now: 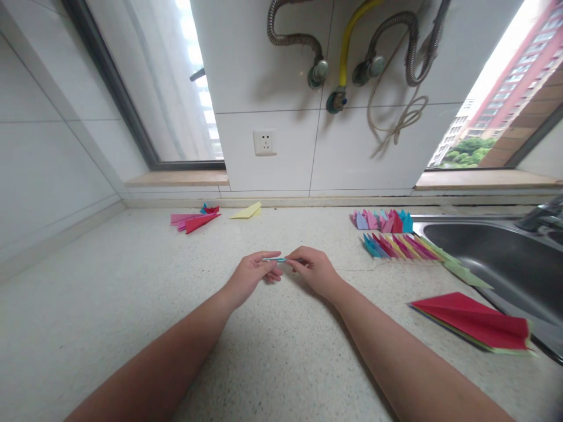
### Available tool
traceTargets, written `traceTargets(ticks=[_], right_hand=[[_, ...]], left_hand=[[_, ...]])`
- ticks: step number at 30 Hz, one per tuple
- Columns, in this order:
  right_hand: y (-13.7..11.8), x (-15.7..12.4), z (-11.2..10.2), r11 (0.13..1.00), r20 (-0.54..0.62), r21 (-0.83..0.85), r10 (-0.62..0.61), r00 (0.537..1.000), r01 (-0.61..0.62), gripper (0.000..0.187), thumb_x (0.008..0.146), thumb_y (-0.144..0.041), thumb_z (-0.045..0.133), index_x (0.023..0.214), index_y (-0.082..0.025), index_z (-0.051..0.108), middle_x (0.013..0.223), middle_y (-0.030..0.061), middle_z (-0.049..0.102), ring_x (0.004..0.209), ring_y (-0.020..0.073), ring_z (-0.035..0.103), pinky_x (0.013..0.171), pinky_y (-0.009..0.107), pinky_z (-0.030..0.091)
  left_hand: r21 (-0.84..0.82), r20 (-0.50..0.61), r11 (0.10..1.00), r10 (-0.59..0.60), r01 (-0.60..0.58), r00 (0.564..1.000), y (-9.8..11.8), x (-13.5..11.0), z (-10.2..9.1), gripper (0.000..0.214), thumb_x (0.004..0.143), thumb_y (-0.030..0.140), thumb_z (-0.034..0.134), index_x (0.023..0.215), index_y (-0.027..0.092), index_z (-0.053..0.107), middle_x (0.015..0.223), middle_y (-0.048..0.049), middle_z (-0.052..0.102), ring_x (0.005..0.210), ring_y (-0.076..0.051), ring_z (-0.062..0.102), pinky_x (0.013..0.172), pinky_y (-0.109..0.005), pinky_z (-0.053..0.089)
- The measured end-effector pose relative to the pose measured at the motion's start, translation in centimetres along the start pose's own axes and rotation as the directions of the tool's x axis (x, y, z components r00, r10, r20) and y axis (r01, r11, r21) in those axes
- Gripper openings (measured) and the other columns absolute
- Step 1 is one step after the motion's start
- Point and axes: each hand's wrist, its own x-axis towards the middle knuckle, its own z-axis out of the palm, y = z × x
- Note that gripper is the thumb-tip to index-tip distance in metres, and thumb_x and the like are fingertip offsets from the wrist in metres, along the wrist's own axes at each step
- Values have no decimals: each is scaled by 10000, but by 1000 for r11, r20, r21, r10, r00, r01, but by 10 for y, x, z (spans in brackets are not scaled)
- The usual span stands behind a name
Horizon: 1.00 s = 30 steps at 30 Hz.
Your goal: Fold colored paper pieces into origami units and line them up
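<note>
Over the speckled countertop, near centre: left hand and right hand both closed in a pinch on one small light-blue folded paper; fingertips cover its ends, fold shape unclear. Clock from the hands. 3 o'clock: steel sink, cut off by frame edge, as is the faucet. Toward 4: red folded sheet, mostly hiding those beneath, edge blurred. 2 o'clock: folded-paper rows, overlapping, count uncertain. 10 o'clock: pink folded papers, partly covered. 11: yellow folded paper.
</note>
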Motion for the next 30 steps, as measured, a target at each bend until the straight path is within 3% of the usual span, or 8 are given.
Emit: traceTargets(ticks=[3,7,14,30], right_hand=[[-3,1,1,995,-1,-29,-96,995,96,128,902,-258,610,917,-211,729,894,61,719,828,167,646,712,279,491],[-6,0,6,996,-41,-15,-87,995,87,121,891,-237,628,959,-210,724,879,62,722,806,169,652,731,300,506],[-3,0,13,983,-83,68,-164,983,170,108,872,-215,663,948,-231,737,921,65,718,870,176,663,789,321,523],[-14,2,13,985,-135,-15,-170,976,170,118,870,-139,627,838,-202,721,872,72,715,825,180,664,771,341,533]], left_hand=[[11,-50,1000,12,-11,999,0,1,3,350,791,345,736,1072,141,692,909,-122,764,786,-200,719,725,-305,519],[44,-129,998,48,-43,990,-1,1,6,273,762,326,758,953,136,714,839,-103,765,776,-194,714,724,-301,521],[20,-160,997,71,-69,984,4,-1,9,298,634,247,843,889,133,740,797,-78,763,703,-163,692,707,-291,538],[-91,-267,991,72,-99,961,5,-2,19,177,647,268,827,739,141,745,773,-66,756,762,-189,713,847,-381,577]])
